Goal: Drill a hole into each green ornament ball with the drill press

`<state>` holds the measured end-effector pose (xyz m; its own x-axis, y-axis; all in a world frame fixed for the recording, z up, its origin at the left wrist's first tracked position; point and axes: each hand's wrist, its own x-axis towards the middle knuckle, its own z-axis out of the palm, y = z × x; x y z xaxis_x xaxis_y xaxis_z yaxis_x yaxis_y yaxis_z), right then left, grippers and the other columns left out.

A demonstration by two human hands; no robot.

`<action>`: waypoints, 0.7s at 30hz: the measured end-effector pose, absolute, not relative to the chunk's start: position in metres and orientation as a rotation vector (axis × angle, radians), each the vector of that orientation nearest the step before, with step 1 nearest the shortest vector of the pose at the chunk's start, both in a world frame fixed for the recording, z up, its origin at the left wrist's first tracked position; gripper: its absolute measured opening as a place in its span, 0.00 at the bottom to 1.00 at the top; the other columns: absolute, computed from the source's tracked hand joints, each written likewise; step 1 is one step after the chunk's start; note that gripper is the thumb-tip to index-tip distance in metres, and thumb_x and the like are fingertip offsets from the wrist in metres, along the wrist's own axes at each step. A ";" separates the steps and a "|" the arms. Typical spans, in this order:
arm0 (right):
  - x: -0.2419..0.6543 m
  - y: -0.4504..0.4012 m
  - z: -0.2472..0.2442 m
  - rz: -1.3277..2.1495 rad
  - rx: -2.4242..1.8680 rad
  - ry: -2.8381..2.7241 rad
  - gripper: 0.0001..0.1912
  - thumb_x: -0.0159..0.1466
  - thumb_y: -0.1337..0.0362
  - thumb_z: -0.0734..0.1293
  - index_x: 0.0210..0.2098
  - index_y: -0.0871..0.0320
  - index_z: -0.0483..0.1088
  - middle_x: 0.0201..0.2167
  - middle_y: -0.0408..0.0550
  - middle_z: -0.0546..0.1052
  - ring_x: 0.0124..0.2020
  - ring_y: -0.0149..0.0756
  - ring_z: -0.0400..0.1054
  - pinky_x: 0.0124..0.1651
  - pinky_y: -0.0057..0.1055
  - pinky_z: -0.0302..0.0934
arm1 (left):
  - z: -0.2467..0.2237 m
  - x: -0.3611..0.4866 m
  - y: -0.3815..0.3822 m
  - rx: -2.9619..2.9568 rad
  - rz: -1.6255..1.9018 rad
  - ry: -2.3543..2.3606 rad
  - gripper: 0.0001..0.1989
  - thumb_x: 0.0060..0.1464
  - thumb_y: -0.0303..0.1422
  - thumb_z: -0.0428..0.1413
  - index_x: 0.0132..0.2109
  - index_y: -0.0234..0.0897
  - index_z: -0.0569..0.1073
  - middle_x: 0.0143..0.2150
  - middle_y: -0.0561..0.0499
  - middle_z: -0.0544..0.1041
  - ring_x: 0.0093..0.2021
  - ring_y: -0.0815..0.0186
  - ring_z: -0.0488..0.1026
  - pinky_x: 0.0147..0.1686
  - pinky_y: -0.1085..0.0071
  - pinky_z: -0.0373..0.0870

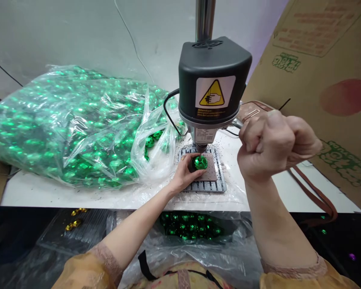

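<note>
Between the thumb and fingers of my left hand [185, 173] is a shiny green faceted ball [201, 162]. It rests on a brownish pad [211, 175] over the slotted metal base [222, 185] of a small bench drill press [213, 80]. The chuck [201, 147] is directly above the ball; the bit's tip is too small to make out. Raised on the right, my right hand [272, 144] is closed in a fist around the press's feed lever [237, 123], and most of the lever is hidden by it.
A big clear bag [63, 128] of green balls fills the table's left side. Below the front edge, another open bag holds more green balls [192, 225]. A printed cardboard box [325, 80] stands at right, near a brown strap [315, 192]. Dark shavings dot the white tabletop [30, 192].
</note>
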<state>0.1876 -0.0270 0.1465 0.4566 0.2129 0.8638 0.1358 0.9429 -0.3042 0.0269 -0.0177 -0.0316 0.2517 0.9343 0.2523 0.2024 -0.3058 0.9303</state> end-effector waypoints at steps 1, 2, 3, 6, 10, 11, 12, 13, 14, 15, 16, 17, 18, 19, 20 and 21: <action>0.187 -0.027 0.145 0.042 -0.349 -1.094 0.23 0.66 0.72 0.62 0.20 0.58 0.46 0.14 0.36 0.51 0.15 0.21 0.45 0.22 0.30 0.43 | -0.032 0.027 -0.018 1.693 1.112 1.055 0.29 0.54 0.42 0.72 0.59 0.43 0.75 0.57 0.43 0.77 0.60 0.50 0.74 0.65 0.50 0.70; 0.187 -0.028 0.144 0.041 -0.352 -1.081 0.23 0.66 0.72 0.63 0.20 0.58 0.46 0.14 0.36 0.51 0.16 0.21 0.45 0.22 0.30 0.43 | -0.032 0.027 -0.018 1.688 1.106 1.051 0.28 0.55 0.42 0.72 0.60 0.43 0.74 0.58 0.43 0.76 0.61 0.50 0.74 0.64 0.50 0.70; 0.187 -0.028 0.142 0.046 -0.363 -1.069 0.23 0.66 0.72 0.63 0.20 0.58 0.46 0.14 0.36 0.51 0.16 0.21 0.45 0.23 0.30 0.43 | -0.032 0.026 -0.018 1.685 1.100 1.048 0.28 0.55 0.42 0.72 0.60 0.43 0.74 0.58 0.43 0.76 0.61 0.50 0.74 0.64 0.50 0.70; 0.186 -0.030 0.137 0.052 -0.420 -1.001 0.24 0.64 0.68 0.66 0.19 0.58 0.46 0.14 0.37 0.52 0.17 0.23 0.46 0.22 0.29 0.44 | -0.031 0.027 -0.020 1.695 1.095 1.061 0.29 0.55 0.42 0.72 0.60 0.42 0.73 0.58 0.43 0.76 0.60 0.50 0.74 0.63 0.50 0.70; 0.186 -0.031 0.131 0.015 -0.445 -0.954 0.27 0.62 0.64 0.68 0.19 0.58 0.45 0.14 0.37 0.50 0.16 0.23 0.43 0.20 0.29 0.45 | -0.028 0.027 -0.021 1.710 1.102 1.089 0.29 0.55 0.42 0.72 0.59 0.42 0.73 0.55 0.44 0.77 0.58 0.51 0.74 0.62 0.51 0.70; 0.186 -0.031 0.130 0.009 -0.436 -0.971 0.26 0.62 0.64 0.68 0.19 0.58 0.45 0.14 0.37 0.50 0.16 0.23 0.41 0.20 0.29 0.45 | -0.028 0.027 -0.021 1.712 1.102 1.090 0.28 0.55 0.42 0.72 0.59 0.42 0.73 0.55 0.44 0.77 0.58 0.51 0.74 0.62 0.50 0.70; 0.187 -0.030 0.129 0.004 -0.422 -0.991 0.26 0.62 0.65 0.67 0.19 0.58 0.45 0.13 0.37 0.50 0.16 0.23 0.40 0.20 0.29 0.44 | -0.028 0.027 -0.021 1.714 1.102 1.089 0.28 0.55 0.42 0.72 0.58 0.42 0.73 0.56 0.44 0.77 0.59 0.50 0.74 0.63 0.50 0.70; 0.187 -0.030 0.129 -0.003 -0.407 -1.011 0.25 0.62 0.66 0.67 0.19 0.59 0.45 0.13 0.37 0.49 0.15 0.23 0.40 0.20 0.29 0.44 | -0.028 0.027 -0.021 1.715 1.101 1.087 0.28 0.55 0.42 0.72 0.58 0.42 0.73 0.57 0.44 0.77 0.60 0.50 0.74 0.64 0.50 0.70; 0.187 -0.030 0.128 -0.008 -0.392 -1.024 0.24 0.62 0.67 0.66 0.20 0.59 0.45 0.14 0.37 0.49 0.15 0.23 0.40 0.20 0.29 0.44 | -0.028 0.027 -0.021 1.715 1.100 1.085 0.28 0.55 0.42 0.72 0.58 0.42 0.73 0.57 0.44 0.77 0.60 0.50 0.74 0.64 0.50 0.69; 0.188 -0.029 0.127 -0.010 -0.374 -1.038 0.23 0.62 0.68 0.65 0.20 0.59 0.45 0.14 0.37 0.48 0.15 0.23 0.40 0.20 0.28 0.44 | -0.029 0.027 -0.021 1.714 1.101 1.083 0.28 0.55 0.42 0.72 0.58 0.43 0.73 0.58 0.44 0.77 0.61 0.50 0.73 0.65 0.50 0.69; 0.188 -0.028 0.125 -0.012 -0.351 -1.055 0.23 0.62 0.69 0.65 0.21 0.59 0.45 0.14 0.37 0.48 0.15 0.23 0.40 0.20 0.28 0.43 | -0.029 0.027 -0.021 1.710 1.102 1.080 0.28 0.55 0.42 0.72 0.58 0.43 0.73 0.58 0.44 0.77 0.61 0.50 0.73 0.65 0.50 0.68; 0.189 -0.028 0.124 -0.019 -0.331 -1.069 0.22 0.62 0.69 0.65 0.21 0.59 0.46 0.14 0.37 0.47 0.15 0.23 0.39 0.19 0.28 0.43 | -0.029 0.027 -0.021 1.705 1.102 1.079 0.28 0.55 0.42 0.72 0.58 0.43 0.73 0.58 0.44 0.76 0.61 0.49 0.73 0.65 0.50 0.68; 0.189 -0.028 0.122 -0.023 -0.320 -1.079 0.22 0.62 0.70 0.65 0.21 0.59 0.46 0.14 0.37 0.47 0.15 0.23 0.40 0.19 0.29 0.43 | -0.029 0.027 -0.021 1.700 1.100 1.078 0.28 0.55 0.42 0.72 0.59 0.43 0.73 0.58 0.44 0.76 0.61 0.49 0.73 0.65 0.50 0.68; 0.190 -0.027 0.120 -0.026 -0.320 -1.087 0.22 0.62 0.69 0.65 0.21 0.58 0.46 0.15 0.37 0.48 0.15 0.23 0.40 0.19 0.29 0.42 | -0.029 0.027 -0.021 1.695 1.100 1.078 0.28 0.55 0.42 0.72 0.59 0.43 0.73 0.58 0.44 0.76 0.61 0.50 0.73 0.65 0.50 0.68; 0.191 -0.027 0.118 -0.029 -0.325 -1.092 0.22 0.62 0.69 0.65 0.21 0.58 0.47 0.15 0.37 0.48 0.15 0.24 0.41 0.19 0.30 0.43 | -0.030 0.027 -0.021 1.690 1.098 1.076 0.28 0.55 0.42 0.72 0.59 0.43 0.73 0.58 0.44 0.76 0.61 0.50 0.73 0.65 0.50 0.68; 0.192 -0.027 0.117 -0.033 -0.330 -1.100 0.22 0.62 0.68 0.66 0.21 0.58 0.47 0.15 0.37 0.49 0.15 0.24 0.42 0.20 0.30 0.43 | -0.030 0.027 -0.021 1.686 1.094 1.072 0.29 0.55 0.42 0.72 0.59 0.43 0.73 0.58 0.44 0.76 0.61 0.50 0.73 0.65 0.51 0.68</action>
